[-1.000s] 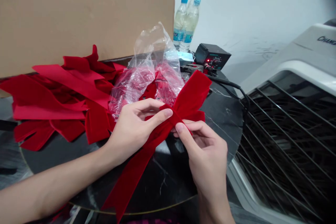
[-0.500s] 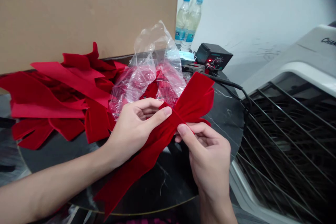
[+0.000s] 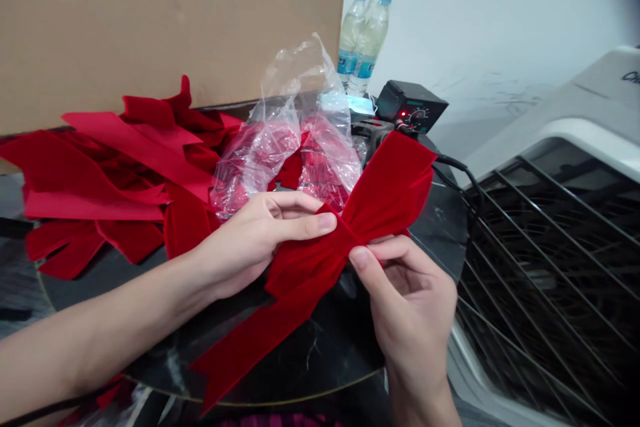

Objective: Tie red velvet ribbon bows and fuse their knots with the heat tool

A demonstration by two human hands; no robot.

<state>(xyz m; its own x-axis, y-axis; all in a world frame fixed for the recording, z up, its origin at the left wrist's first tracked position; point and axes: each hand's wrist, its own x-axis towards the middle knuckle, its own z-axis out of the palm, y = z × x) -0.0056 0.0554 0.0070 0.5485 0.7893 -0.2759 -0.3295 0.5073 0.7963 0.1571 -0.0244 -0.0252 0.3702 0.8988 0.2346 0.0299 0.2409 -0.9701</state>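
Holding over the dark counter (image 3: 330, 370) a red velvet bow (image 3: 315, 260), long axis slanting from loop (image 3: 393, 180) upper right to notched tail (image 3: 240, 350) lower left, my left hand (image 3: 255, 233) and right hand (image 3: 415, 300) each pinching its middle band (image 3: 345, 228), underside hidden.

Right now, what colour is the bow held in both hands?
The bow is plain deep red, best seen in the head view.

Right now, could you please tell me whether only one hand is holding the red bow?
No, the left hand and the right hand both pinch the red bow.
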